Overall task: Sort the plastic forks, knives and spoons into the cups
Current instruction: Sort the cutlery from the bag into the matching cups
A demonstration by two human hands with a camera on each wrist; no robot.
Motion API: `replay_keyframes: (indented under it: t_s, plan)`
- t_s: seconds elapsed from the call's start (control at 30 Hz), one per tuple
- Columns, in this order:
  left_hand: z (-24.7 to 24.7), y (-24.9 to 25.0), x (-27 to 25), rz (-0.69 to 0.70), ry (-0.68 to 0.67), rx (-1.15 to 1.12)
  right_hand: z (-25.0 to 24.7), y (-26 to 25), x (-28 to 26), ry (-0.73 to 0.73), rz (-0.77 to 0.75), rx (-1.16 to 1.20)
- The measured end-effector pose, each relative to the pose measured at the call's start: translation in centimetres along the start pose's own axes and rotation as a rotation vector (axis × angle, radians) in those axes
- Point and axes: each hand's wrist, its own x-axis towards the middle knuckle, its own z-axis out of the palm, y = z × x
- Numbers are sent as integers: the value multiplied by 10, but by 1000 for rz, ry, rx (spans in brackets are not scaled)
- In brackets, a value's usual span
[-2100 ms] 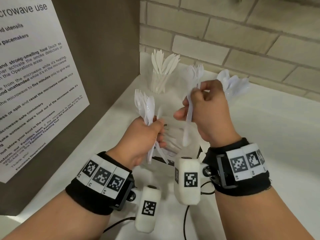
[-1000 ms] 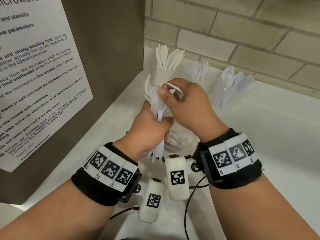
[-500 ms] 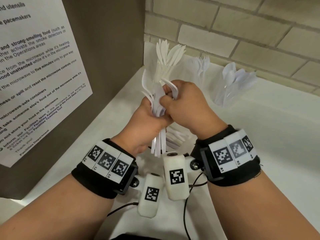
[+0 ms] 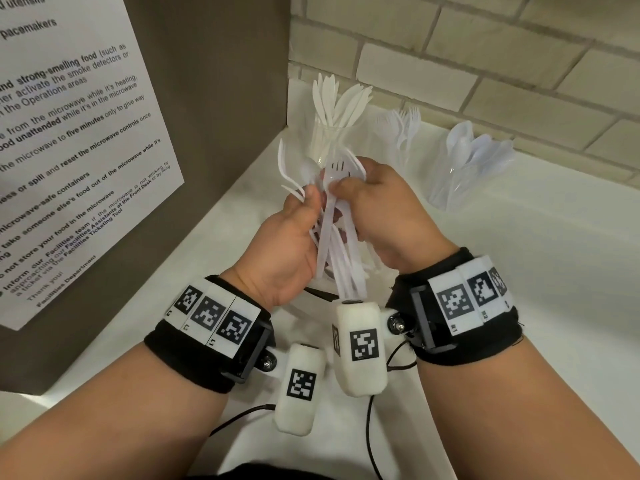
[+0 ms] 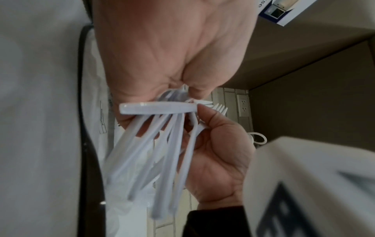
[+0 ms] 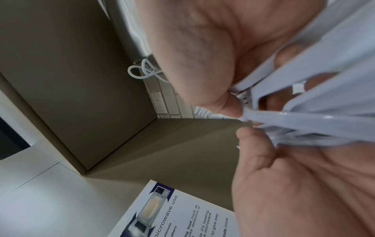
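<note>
Fanning out above the counter [image 4: 519, 271], a bundle of white cutlery [image 4: 329, 233] sits in the left hand [image 4: 280, 251], whose fingers wrap the handles so the heads spread and can be told apart. The right hand [image 4: 384, 216], touching the bundle from the other side, pinches one fork [image 4: 337, 171] at its neck, probably to draw it free. Behind the bundle stand three clear cups: knives [image 4: 332, 105] nearest the brown panel [image 4: 207, 98], forks [image 4: 401, 129] next (the likely target), spoons [image 4: 474, 157] farthest.
</note>
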Motion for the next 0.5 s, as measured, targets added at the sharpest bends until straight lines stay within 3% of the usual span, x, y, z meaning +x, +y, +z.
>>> replay_keyframes:
  t_s: [0.17, 0.3, 0.5]
  plan:
    - [-3, -1, -1, -7, -15, -24, -3, 4, 1, -13, 72, 309]
    - [-2, 0, -4, -2, -83, -45, -7, 5, 2, -16, 89, 318]
    - [-4, 4, -3, -10, -45, 11, -20, 0, 8, 75, 86, 359]
